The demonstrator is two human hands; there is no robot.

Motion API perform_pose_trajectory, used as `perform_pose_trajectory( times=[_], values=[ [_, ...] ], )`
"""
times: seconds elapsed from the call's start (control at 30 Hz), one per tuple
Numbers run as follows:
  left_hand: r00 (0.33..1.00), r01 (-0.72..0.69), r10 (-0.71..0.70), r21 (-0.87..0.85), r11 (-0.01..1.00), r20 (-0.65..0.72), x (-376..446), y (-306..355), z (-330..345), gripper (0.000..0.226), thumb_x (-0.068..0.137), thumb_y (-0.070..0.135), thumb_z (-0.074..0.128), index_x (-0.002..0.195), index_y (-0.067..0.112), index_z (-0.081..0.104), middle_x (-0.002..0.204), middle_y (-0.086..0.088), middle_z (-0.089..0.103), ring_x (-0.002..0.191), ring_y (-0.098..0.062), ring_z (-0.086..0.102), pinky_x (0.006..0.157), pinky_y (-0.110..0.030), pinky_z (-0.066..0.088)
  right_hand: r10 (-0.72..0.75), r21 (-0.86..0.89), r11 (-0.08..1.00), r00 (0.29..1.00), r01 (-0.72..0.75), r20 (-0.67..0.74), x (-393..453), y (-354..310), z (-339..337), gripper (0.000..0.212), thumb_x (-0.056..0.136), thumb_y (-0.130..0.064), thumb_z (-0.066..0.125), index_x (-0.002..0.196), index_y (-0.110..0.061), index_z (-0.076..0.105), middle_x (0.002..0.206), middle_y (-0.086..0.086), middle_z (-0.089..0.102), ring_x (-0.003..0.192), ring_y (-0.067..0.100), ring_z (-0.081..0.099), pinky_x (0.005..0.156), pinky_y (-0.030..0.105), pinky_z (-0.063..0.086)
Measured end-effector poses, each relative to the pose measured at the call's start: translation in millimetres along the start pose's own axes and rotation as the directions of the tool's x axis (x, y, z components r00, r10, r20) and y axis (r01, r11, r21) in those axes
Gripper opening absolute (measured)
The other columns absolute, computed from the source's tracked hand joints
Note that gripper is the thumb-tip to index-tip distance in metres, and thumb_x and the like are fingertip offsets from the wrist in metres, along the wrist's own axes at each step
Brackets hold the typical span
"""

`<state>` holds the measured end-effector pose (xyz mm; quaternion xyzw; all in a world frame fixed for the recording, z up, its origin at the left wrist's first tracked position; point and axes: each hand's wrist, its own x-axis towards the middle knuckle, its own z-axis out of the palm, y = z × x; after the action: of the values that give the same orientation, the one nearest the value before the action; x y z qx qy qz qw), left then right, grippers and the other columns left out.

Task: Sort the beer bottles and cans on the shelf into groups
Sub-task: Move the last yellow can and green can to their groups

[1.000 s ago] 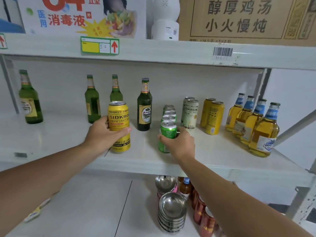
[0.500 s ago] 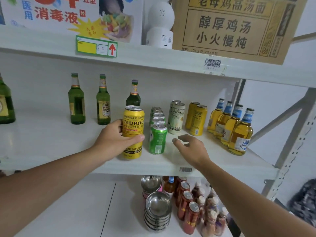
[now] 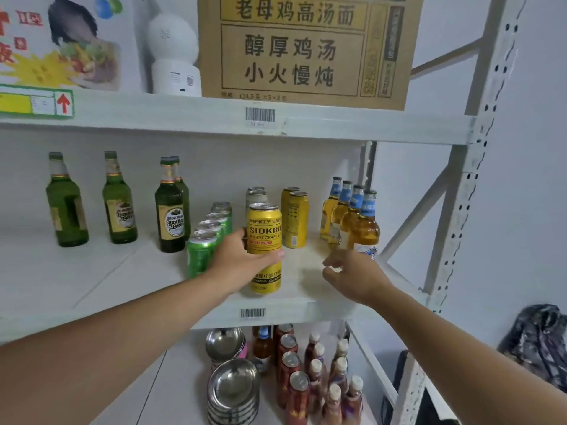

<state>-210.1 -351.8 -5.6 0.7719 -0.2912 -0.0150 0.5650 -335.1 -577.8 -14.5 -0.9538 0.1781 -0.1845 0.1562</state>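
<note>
From the head camera, the left hand (image 3: 237, 262) grips a tall yellow can (image 3: 264, 240) marked SIDKRO, fingers wrapped round its middle, thumb across the front; the can stands upright near the front edge of the middle shelf (image 3: 92, 280), though whether its base touches the board cannot be told. Just left of it, a row of green cans (image 3: 205, 240) runs from front to back, the nearest partly behind the left wrist. Behind the held can stand two pale cans (image 3: 255, 194), and just beside those, to the right, two yellow cans (image 3: 294, 217). Further right, four amber bottles with blue labels (image 3: 352, 219) stand in a tight line by the shelf's right end. The right hand (image 3: 356, 276) hovers in front of those amber bottles, fingers loosely curled and holding nothing, apart from the held can. To the left are green bottles: one at the far left (image 3: 66, 204), a second (image 3: 119, 204) beside it, and a pair (image 3: 171, 210) one behind the other, close to the green cans. On the shelf above sit a cardboard box (image 3: 303, 47) and a white round device (image 3: 175, 53). Below are stacked metal bowls (image 3: 233, 391) and red cans (image 3: 291, 363) with small bottles.
</note>
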Motion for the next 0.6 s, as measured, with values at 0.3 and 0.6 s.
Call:
perform_pose_trajectory(
  times=[0.3, 0.6],
  values=[
    [0.985, 0.093, -0.093, -0.011, 0.996, -0.143, 61.6, -1.2, 105.3, 0.056, 0.079, 0.033, 0.096, 0.127, 0.023, 0.068, 0.121, 0.002, 0.077, 0.111, -0.021, 0.073, 0.1, -0.039, 0.056, -0.133, 0.064, 0.989, 0.99, 0.13, 0.054, 14.6, 62.8, -3.5, 0.031, 0.092, -0.046, 0.06, 0.115, -0.033, 0.076, 0.108, -0.015, 0.072, 0.098, 0.008, 0.066, 0.087, 0.038, 0.06],
    [0.974, 0.115, -0.096, 0.086, 0.99, -0.204, 121.7, -10.3, 139.7, 0.06, 0.081, 0.042, 0.092, 0.131, 0.02, 0.066, 0.123, -0.001, 0.075, 0.11, -0.025, 0.072, 0.09, -0.034, 0.053, -0.198, 0.122, 0.973, 0.98, 0.198, -0.013, 23.0, 76.0, -10.5, 0.02, 0.096, -0.045, 0.06, 0.106, -0.035, 0.075, 0.101, -0.022, 0.071, 0.092, 0.002, 0.065, 0.083, 0.029, 0.059]
  ],
)
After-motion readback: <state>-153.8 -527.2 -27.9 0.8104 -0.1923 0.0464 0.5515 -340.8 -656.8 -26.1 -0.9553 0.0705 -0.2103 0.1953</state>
